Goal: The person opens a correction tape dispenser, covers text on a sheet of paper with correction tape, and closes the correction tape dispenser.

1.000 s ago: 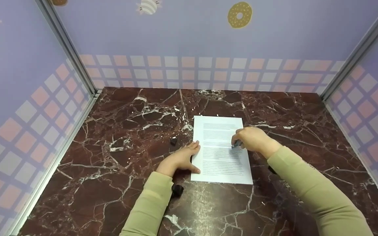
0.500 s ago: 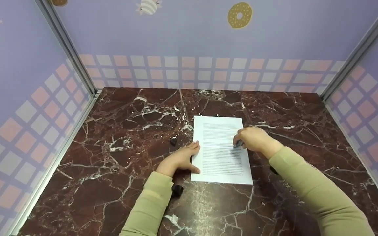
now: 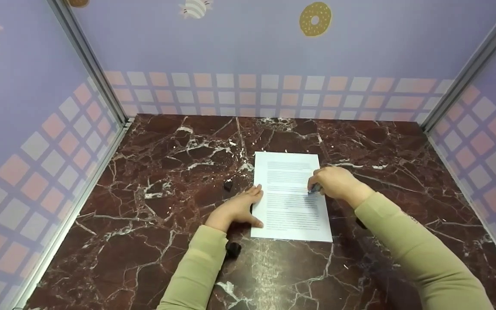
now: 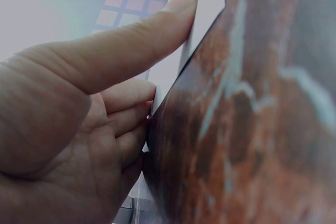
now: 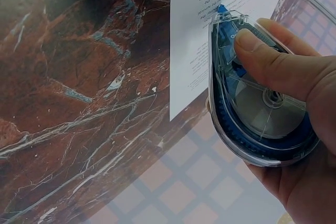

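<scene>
A printed sheet of paper (image 3: 289, 224) lies flat on the dark red marble table. My right hand (image 3: 336, 183) grips a correction tape dispenser (image 5: 262, 108), clear-cased with blue parts and a white reel. Its blue tip (image 5: 222, 9) meets the printed lines, right of the sheet's middle; in the head view the fingers mostly hide the dispenser. On the sheet's left edge rests my left hand (image 3: 237, 209), thumb and fingertips touching the paper with the thumb spread apart. The left wrist view shows the thumb (image 4: 142, 43) stretched along the paper's edge.
A small black object (image 3: 227, 185) lies left of the sheet, beyond the left hand. Another black piece (image 3: 233, 249) sits beside the left wrist. Patterned lilac panels (image 3: 248, 51) wall the table at the back and both sides.
My right hand has shifted slightly to the right across the page with the correction tape. The left hand and the sheet stay in place.
</scene>
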A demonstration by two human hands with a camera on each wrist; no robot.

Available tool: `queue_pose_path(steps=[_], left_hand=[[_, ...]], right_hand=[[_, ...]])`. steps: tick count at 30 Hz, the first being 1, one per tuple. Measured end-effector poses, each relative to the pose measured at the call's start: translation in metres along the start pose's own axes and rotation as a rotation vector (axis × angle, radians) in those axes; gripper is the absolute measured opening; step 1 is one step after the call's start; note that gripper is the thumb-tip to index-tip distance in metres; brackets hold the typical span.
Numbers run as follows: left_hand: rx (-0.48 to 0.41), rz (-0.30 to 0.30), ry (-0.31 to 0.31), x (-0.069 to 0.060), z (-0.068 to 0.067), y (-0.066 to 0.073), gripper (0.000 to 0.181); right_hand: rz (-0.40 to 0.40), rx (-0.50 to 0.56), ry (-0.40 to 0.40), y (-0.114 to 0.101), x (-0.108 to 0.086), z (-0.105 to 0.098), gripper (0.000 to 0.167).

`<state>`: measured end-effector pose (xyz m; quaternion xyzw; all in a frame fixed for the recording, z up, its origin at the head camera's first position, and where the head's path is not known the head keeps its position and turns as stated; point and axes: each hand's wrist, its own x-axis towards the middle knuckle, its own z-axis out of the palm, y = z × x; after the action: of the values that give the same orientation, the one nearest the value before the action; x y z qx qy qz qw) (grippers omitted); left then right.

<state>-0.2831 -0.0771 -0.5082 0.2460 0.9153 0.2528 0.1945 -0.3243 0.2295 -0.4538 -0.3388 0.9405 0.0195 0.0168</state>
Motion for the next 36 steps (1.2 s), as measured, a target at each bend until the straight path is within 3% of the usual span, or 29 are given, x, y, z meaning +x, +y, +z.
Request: queue_pose_path(steps=[36], left_hand=[[-0.001, -0.01, -0.002, 0.0017, 0.0, -0.0003, 0.106]], right_hand=[[0.017, -0.021, -0.016, 0.0067, -0.0078, -0.0022, 0.032]])
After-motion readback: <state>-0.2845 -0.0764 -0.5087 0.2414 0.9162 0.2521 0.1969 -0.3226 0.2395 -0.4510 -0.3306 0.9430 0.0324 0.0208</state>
